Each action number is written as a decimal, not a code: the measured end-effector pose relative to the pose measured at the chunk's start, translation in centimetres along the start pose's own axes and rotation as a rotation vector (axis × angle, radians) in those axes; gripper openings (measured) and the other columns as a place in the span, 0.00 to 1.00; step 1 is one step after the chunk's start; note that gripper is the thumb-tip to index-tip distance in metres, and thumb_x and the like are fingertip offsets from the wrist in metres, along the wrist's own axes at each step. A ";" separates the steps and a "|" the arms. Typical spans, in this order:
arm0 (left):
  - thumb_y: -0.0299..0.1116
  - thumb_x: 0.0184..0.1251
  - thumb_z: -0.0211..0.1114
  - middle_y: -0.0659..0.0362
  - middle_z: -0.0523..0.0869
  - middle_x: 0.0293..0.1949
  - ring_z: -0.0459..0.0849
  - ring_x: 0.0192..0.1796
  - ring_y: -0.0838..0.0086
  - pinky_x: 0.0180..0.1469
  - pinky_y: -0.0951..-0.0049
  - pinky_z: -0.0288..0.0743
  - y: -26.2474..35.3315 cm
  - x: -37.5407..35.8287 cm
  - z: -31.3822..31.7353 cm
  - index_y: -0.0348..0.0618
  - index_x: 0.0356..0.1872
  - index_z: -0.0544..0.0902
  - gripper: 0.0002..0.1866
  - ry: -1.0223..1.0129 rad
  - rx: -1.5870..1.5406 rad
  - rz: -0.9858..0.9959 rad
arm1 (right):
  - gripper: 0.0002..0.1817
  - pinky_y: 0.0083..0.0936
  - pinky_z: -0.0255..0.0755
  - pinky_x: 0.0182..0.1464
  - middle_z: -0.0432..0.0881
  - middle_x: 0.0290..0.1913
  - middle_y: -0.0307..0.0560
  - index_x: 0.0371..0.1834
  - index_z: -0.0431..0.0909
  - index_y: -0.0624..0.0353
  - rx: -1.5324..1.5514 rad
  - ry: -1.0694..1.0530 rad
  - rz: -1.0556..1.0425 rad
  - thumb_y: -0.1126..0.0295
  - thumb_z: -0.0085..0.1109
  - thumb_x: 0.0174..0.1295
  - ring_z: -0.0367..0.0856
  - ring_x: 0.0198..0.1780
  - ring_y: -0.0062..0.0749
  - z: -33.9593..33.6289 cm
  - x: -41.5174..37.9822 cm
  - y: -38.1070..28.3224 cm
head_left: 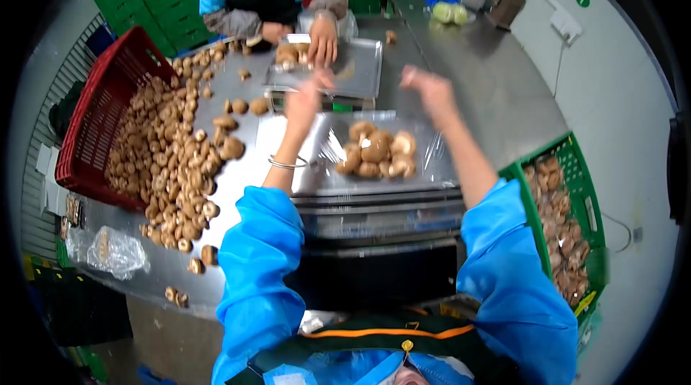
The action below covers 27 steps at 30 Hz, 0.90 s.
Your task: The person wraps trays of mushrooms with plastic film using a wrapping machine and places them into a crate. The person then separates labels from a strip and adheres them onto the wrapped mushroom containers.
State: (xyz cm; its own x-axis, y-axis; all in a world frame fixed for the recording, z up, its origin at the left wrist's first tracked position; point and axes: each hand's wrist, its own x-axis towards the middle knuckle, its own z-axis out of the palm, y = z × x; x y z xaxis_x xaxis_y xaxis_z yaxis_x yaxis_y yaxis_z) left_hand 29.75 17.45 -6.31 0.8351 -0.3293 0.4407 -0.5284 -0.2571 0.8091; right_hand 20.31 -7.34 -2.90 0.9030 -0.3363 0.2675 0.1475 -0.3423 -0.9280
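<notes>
The mushrooms (376, 148) sit in a small group at the centre, under clear film (426, 162) on the metal wrapping machine (327, 221). Beyond them, the left hand (307, 100) and right hand (430, 90) are raised well apart, one to each side; both are blurred, so I cannot tell how wide or closed either grip is. Farther off, a co-worker's hand (323, 41) reaches over mushrooms on a tray (366, 68). To the left, loose mushrooms spill from a red crate (83, 133); at right, a green crate (593, 216) holds packed mushrooms.
</notes>
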 end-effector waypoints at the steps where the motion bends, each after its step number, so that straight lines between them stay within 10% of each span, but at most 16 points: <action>1: 0.38 0.68 0.43 0.53 0.83 0.43 0.77 0.53 0.64 0.58 0.69 0.66 -2.0 0.1 2.0 0.39 0.34 0.82 0.19 -0.163 -0.143 -0.044 | 0.10 0.17 0.66 0.52 0.82 0.40 0.40 0.25 0.80 0.64 -0.383 -0.243 -0.257 0.67 0.54 0.53 0.78 0.46 0.25 0.7 1.1 5.6; 4: 0.40 0.64 0.44 0.51 0.77 0.54 0.60 0.68 0.61 0.66 0.70 0.56 -3.9 -2.5 3.2 0.41 0.41 0.83 0.20 -0.382 -0.087 -0.120 | 0.16 0.19 0.70 0.49 0.80 0.48 0.46 0.41 0.81 0.64 -0.128 -0.536 0.443 0.66 0.49 0.58 0.78 0.45 0.24 1.8 -1.0 3.6; 9: 0.45 0.69 0.48 0.57 0.78 0.45 0.74 0.52 0.73 0.48 0.76 0.72 0.8 -3.9 -1.5 0.39 0.57 0.69 0.23 -0.801 -0.441 -0.526 | 0.24 0.25 0.79 0.40 0.74 0.54 0.49 0.59 0.68 0.60 0.276 -0.637 0.666 0.56 0.45 0.65 0.78 0.48 0.31 -2.1 -4.6 2.2; 13: 0.57 0.66 0.45 0.48 0.74 0.48 0.80 0.43 0.67 0.30 0.67 0.83 3.1 -6.3 -3.3 0.41 0.64 0.55 0.35 -0.910 -0.657 -0.693 | 0.34 0.22 0.80 0.17 0.71 0.56 0.55 0.65 0.55 0.60 0.352 -0.708 0.794 0.43 0.31 0.66 0.78 0.49 0.41 -2.8 -7.0 1.1; 17: 0.54 0.68 0.45 0.52 0.73 0.50 0.78 0.43 0.75 0.25 0.79 0.82 6.5 -9.4 -5.4 0.37 0.61 0.58 0.32 -0.895 -0.637 -0.692 | 0.33 0.20 0.78 0.16 0.72 0.54 0.55 0.64 0.58 0.57 0.333 -0.747 0.709 0.43 0.33 0.65 0.81 0.42 0.39 -3.6 -10.5 -3.0; 23: 0.52 0.69 0.45 0.47 0.66 0.59 0.72 0.57 0.64 0.36 0.70 0.83 9.8 -20.5 -8.0 0.38 0.67 0.50 0.35 -0.986 -0.771 -0.598 | 0.30 0.22 0.79 0.19 0.68 0.58 0.56 0.64 0.59 0.58 0.319 -0.748 0.740 0.49 0.37 0.67 0.81 0.40 0.39 -5.7 -22.0 -7.6; 27: 0.39 0.67 0.55 0.47 0.78 0.51 0.79 0.50 0.67 0.51 0.72 0.74 5.3 -26.7 -8.4 0.31 0.55 0.70 0.22 -0.985 -0.738 -0.801 | 0.26 0.24 0.78 0.18 0.74 0.50 0.56 0.62 0.62 0.59 0.200 -0.705 0.775 0.53 0.37 0.68 0.80 0.27 0.34 -3.9 -26.2 -4.9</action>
State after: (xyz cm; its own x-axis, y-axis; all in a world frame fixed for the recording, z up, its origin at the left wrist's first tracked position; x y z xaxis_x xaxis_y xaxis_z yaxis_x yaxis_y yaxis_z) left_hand 5.97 32.51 -10.51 0.2614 -0.8764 -0.4044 0.4644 -0.2531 0.8487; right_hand -5.64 -0.21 -4.32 0.7991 0.2046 -0.5654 -0.5618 -0.0810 -0.8233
